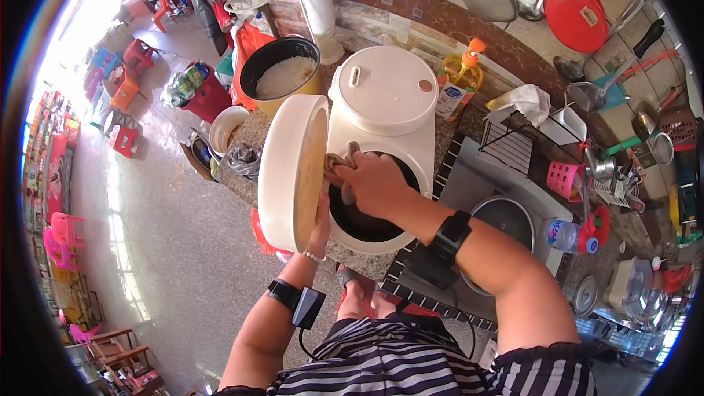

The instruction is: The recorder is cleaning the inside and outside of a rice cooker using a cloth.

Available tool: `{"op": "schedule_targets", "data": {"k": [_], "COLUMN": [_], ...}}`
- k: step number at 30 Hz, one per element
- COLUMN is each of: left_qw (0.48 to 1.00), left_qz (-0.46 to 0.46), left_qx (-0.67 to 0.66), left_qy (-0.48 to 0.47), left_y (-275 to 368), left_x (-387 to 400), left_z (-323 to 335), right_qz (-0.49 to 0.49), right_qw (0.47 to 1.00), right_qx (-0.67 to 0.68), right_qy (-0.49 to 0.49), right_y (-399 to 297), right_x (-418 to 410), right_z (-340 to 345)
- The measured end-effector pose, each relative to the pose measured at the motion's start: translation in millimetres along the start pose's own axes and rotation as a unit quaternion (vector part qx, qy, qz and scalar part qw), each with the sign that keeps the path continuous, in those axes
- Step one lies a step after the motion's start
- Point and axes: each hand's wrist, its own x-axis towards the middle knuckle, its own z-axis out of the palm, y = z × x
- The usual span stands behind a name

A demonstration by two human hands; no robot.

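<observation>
My left hand (320,225) holds a large round white plastic lid (279,176) tilted on its edge, its yellowish inner side facing right. Bunched in my right hand (379,184) is a brownish cloth (340,165), touching or close to the lid's inner rim. Beneath my right hand lies the dark round opening (368,223) of a white two-part appliance (379,142) on the granite counter. A closed round white cover (385,88) tops the part farther back. Behind the lid stands a yellow-sided inner pot (280,100) with cooked rice (286,77).
A steel sink (456,176) holding a metal basin (506,220) lies at the right. An orange-capped dish soap bottle (459,80) stands by the wall. Utensils hang above. A white bucket (226,124) and a black plastic bag (245,160) sit at the left.
</observation>
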Motion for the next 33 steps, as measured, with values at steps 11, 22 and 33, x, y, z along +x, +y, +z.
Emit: {"op": "schedule_targets", "data": {"k": [11,22,33], "left_qw": [0.993,0.988,0.994], "left_qz": [-0.013,-0.064,-0.015], "left_qx": [-0.017,-0.01,-0.016], "left_qy": [-0.117,-0.144,-0.105], "left_y": [0.8,-24.7,-7.8], "left_x": [2.7,-9.2,-4.8], "left_z": [12.2,15.7,12.7], "right_qz": [-0.019,-0.134,-0.187], "right_qw": [0.998,0.983,0.975], "right_qx": [-0.012,-0.072,-0.086], "right_qy": [-0.062,-0.106,-0.086], "right_y": [-35.4,-23.1,24.6], "right_x": [-38.8,-61.6,-115.5], "right_z": [5.5,-23.5,-68.1]}}
